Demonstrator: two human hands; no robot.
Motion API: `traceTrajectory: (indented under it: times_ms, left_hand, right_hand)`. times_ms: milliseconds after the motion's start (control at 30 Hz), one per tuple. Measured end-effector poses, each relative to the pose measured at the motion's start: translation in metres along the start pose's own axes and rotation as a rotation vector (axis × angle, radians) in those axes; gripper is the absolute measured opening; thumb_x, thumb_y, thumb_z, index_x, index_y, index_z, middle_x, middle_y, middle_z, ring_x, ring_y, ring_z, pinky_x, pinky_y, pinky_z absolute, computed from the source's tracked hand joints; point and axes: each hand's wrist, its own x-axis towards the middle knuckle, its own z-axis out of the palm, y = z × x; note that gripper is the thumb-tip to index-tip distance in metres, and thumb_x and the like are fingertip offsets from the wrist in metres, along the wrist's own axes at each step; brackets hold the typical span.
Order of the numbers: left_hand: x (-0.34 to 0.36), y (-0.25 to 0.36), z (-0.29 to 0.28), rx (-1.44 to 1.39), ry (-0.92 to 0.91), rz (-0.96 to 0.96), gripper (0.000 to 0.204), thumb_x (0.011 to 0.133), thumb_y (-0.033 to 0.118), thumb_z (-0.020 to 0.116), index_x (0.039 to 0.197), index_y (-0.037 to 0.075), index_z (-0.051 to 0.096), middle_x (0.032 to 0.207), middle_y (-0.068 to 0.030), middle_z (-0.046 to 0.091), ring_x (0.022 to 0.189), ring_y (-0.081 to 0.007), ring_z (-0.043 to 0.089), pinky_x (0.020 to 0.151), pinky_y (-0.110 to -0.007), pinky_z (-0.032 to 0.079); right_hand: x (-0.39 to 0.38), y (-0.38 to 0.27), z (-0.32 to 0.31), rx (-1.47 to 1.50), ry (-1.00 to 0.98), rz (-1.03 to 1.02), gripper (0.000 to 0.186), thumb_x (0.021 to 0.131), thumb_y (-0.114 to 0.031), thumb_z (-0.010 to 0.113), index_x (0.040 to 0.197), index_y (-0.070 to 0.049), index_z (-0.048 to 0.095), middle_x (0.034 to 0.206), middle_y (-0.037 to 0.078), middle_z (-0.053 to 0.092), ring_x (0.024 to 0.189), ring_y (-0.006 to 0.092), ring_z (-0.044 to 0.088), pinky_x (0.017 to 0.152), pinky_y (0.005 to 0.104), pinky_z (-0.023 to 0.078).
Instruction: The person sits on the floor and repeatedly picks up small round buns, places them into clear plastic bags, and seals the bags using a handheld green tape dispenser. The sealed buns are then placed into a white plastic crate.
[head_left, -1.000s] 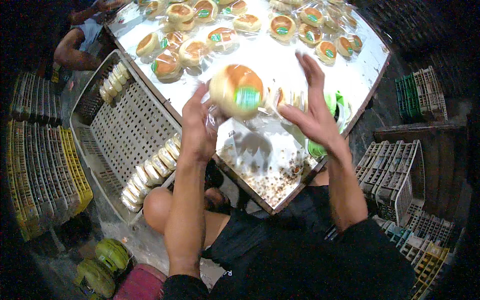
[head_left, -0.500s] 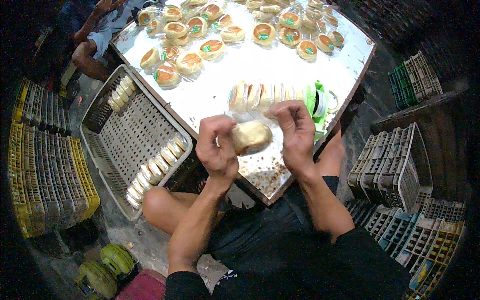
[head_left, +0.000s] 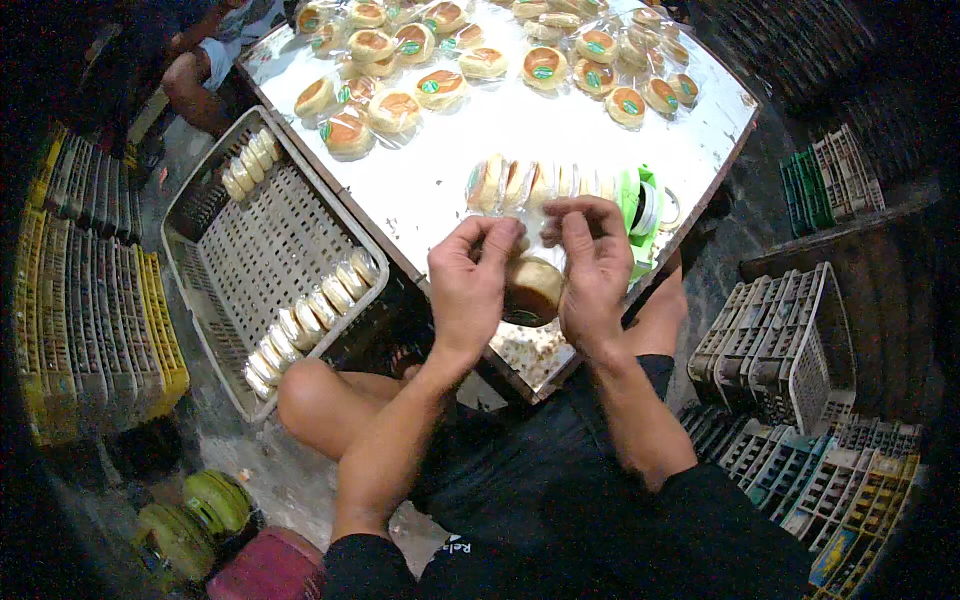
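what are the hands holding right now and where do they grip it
Both hands, left hand and right hand, hold one bagged bun between them over the table's near edge. The fingertips pinch the clear wrapper above the bun.

Overhead light is falling brightly on the white table (head_left: 600, 160), which is glaring and washing out near its centre. The left hand (head_left: 467, 285) and right hand (head_left: 590, 270) are lying evenly lit and are casting soft shadows onto the tabletop below them. Toward the rim the scene is darkening sharply into a black vignette. Fisheye distortion is bending the table edges and the crates (head_left: 770, 350) outward. Fine detail is appearing slightly soft and noisy throughout.
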Motion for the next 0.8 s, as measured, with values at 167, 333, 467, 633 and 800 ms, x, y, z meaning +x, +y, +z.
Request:
traceTrajectory:
  times_ms: [167, 333, 467, 633, 800]
  left_hand:
    - [0.005, 0.009, -0.007, -0.219, 0.09, -0.162, 0.022, 0.096, 0.017, 0.056, 0.094, -0.005, 0.059, 0.081, -0.0083, 0.067, 0.071, -0.0106, 0.062, 0.064, -0.026, 0.051]
    - [0.008, -0.004, -0.026, 0.36, -0.014, 0.43, 0.014, 0.092, 0.007, 0.058, 0.104, 0.0, 0.056, 0.091, -0.0062, 0.062, 0.086, -0.0133, 0.059, 0.076, -0.026, 0.049]
    - [0.015, -0.008, -0.037, -0.007, -0.257, 0.122, 0.035, 0.089, 0.001, 0.06, 0.121, 0.003, 0.047, 0.092, -0.0059, 0.059, 0.091, -0.0124, 0.056, 0.078, -0.025, 0.047]
    - [0.006, 0.0, -0.027, 0.072, -0.024, -0.005, 0.052, 0.085, 0.005, 0.068, 0.128, 0.0, 0.04, 0.086, -0.0073, 0.058, 0.067, -0.0062, 0.056, 0.056, -0.018, 0.045]
    - [0.007, 0.002, -0.041, 0.743, -0.134, 0.476, 0.021, 0.075, 0.013, 0.077, 0.087, 0.002, 0.063, 0.094, -0.0091, 0.06, 0.089, -0.0249, 0.058, 0.077, -0.034, 0.048]
  right_hand:
    - [-0.023, 0.008, 0.019, -0.61, -0.115, -0.295, 0.049, 0.096, -0.023, 0.051, 0.138, 0.001, 0.038, 0.133, 0.022, 0.05, 0.12, 0.0409, 0.05, 0.101, 0.047, 0.039]
    - [-0.016, 0.014, 0.005, -0.523, -0.32, -0.089, 0.041, 0.086, -0.014, 0.065, 0.124, -0.005, 0.053, 0.118, 0.017, 0.06, 0.104, 0.0354, 0.059, 0.092, 0.0419, 0.046]
    - [-0.003, 0.002, 0.008, -0.441, -0.172, -0.083, 0.028, 0.08, -0.004, 0.069, 0.107, -0.006, 0.062, 0.097, 0.011, 0.061, 0.081, 0.0244, 0.061, 0.074, 0.0359, 0.049]
    - [0.007, -0.004, -0.001, -0.611, -0.32, -0.17, 0.017, 0.078, -0.001, 0.067, 0.094, -0.005, 0.062, 0.093, 0.011, 0.058, 0.079, 0.0259, 0.058, 0.072, 0.0366, 0.046]
    - [0.007, 0.011, -0.012, -0.737, -0.279, -0.327, 0.013, 0.077, -0.006, 0.071, 0.086, -0.006, 0.062, 0.099, 0.011, 0.056, 0.093, 0.029, 0.054, 0.08, 0.0395, 0.044]
